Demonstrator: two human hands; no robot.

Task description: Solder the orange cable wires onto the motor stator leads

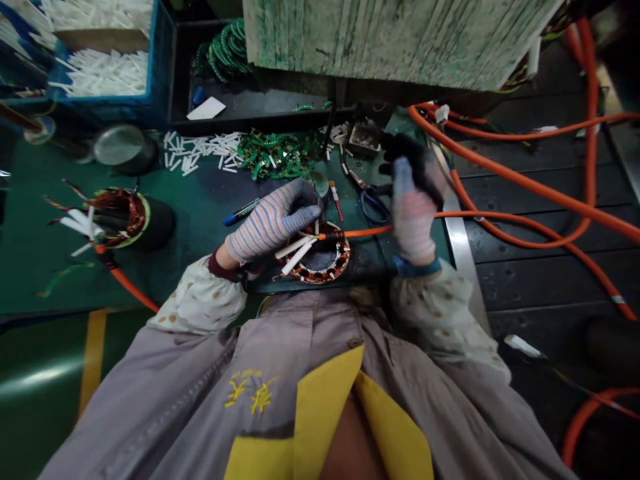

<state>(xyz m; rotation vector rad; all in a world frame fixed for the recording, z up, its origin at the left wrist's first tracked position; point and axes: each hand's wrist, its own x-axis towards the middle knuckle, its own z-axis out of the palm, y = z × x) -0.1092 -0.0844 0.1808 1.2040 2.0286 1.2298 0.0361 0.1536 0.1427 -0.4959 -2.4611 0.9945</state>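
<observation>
A round motor stator (323, 261) with copper windings and white sleeved leads lies on the green bench right in front of me. My left hand (273, 220), in a striped glove, is closed in a pinch on the leads at the stator's top, where an orange cable (365, 231) joins it. My right hand (413, 207), also gloved, is raised to the right of the stator, fingers curled around a dark object I cannot make out. The orange cable runs under that hand toward the right.
A second stator (120, 217) with white leads and an orange cable sits at left. Loose white sleeves (200, 150), green wire pieces (275, 155), blue-handled scissors (373, 200), a blue pen (240, 213) and a small brush (336, 199) lie behind. Blue bins (107, 73) hold white tubes. Orange cables (525, 180) cross the floor at right.
</observation>
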